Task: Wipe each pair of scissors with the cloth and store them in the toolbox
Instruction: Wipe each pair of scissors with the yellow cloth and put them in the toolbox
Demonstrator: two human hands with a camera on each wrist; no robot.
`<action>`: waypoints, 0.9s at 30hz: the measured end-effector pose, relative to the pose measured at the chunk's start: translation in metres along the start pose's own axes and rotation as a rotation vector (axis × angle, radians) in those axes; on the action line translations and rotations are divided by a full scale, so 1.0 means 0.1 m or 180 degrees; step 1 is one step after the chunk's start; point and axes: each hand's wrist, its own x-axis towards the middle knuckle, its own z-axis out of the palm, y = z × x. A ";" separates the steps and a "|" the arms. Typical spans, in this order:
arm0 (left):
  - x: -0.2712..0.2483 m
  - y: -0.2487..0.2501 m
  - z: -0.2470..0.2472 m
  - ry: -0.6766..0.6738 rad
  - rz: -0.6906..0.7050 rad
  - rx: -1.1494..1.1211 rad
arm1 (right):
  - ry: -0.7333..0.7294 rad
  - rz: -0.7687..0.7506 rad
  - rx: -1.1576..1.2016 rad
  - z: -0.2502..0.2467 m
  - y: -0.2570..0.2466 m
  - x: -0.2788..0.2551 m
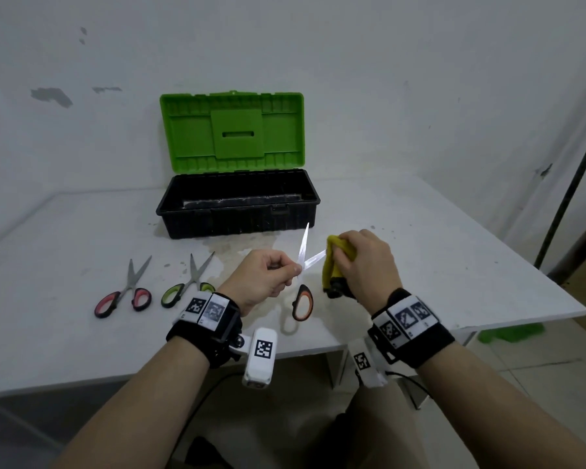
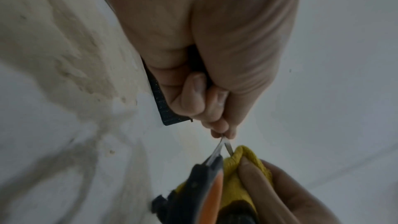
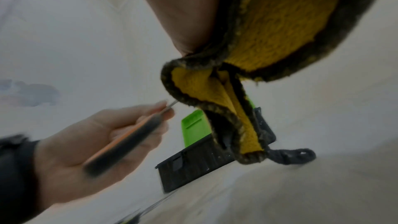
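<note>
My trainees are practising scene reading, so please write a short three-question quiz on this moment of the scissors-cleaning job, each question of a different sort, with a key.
1. True or false: the toolbox already holds a pair of scissors.
2. Multiple choice: what does the right hand grip? A) a sponge B) the yellow cloth C) a brush
3. Short answer: how many pairs lie untouched on the table, and what colours are their handles?

Key
1. False: its visible interior shows no scissors, and the lid stands open.
2. B: it wraps the cloth over one blade of the orange-handled scissors, which the left hand pinches near the pivot, blades apart.
3. Two: the red-handled scissors and the green-handled scissors.
</note>
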 end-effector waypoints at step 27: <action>0.02 -0.02 -0.07 0.0047 -0.0487 0.0080 | -0.0006 -0.0326 0.0022 -0.16 -0.04 -0.03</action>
